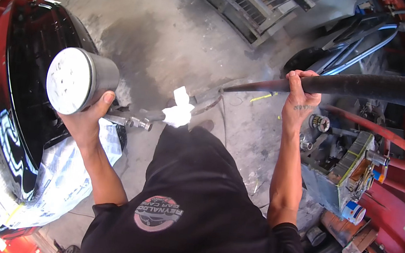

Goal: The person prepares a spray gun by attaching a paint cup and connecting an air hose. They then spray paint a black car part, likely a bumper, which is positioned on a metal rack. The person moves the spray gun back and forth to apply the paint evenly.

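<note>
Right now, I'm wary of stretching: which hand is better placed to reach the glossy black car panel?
Left, probably: the left hand holds the spray-gun cup and is nearer the car panel; the right hand grips the black hose, farther off.

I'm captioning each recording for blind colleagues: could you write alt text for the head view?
A person's left hand holds what looks like a spray gun with a pale-lidded cup; right hand grips a long dark bar. A glossy black car panel and paper sheeting are to the left, a cluttered metal box to the right.
</note>
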The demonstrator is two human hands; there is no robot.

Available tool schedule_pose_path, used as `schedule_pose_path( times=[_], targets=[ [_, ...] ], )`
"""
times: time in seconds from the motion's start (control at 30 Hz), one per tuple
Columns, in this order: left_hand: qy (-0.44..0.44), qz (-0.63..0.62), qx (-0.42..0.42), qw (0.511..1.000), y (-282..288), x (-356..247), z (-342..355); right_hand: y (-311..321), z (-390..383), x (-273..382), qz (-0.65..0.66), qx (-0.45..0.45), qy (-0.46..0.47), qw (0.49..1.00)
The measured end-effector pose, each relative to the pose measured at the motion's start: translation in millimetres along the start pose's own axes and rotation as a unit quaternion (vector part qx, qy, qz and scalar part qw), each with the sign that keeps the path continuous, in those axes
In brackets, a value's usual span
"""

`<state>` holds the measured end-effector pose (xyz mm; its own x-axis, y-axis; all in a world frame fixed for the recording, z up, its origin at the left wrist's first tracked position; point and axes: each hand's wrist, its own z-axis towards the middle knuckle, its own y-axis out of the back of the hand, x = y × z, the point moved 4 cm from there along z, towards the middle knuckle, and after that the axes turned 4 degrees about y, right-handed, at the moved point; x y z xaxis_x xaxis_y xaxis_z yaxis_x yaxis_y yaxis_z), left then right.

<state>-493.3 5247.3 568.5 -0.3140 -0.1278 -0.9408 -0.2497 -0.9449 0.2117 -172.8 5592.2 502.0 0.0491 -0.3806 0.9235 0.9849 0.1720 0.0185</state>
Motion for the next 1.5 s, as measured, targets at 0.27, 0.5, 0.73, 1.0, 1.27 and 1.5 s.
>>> schedule_pose_path(
  times=[0.27,0.5,0.73,1.0,1.27,1.5],
  targets=[
    [0.048,-0.019,-0.025,0.998,11,28,-20,31,60,-22,-0.016,0.023,0.025,0.999],
    [0.049,-0.048,-0.019,0.997,9,40,-31,62,122,-43,-0.035,0.051,0.011,0.998],
    [0.1,-0.016,0.001,0.995,16,44,-42,81,157,-55,-0.033,0.049,-0.006,0.998],
    [0.106,-0.045,0.015,0.993,10,37,-37,111,208,-68,-0.05,0.046,-0.005,0.998],
    [0.076,-0.094,0.022,0.992,-8,14,-22,169,269,-113,-0.085,-0.012,-0.035,0.996],
    [0.068,-0.07,0.015,0.995,-19,20,-11,175,289,-112,-0.085,0.001,-0.048,0.995]
  ],
)
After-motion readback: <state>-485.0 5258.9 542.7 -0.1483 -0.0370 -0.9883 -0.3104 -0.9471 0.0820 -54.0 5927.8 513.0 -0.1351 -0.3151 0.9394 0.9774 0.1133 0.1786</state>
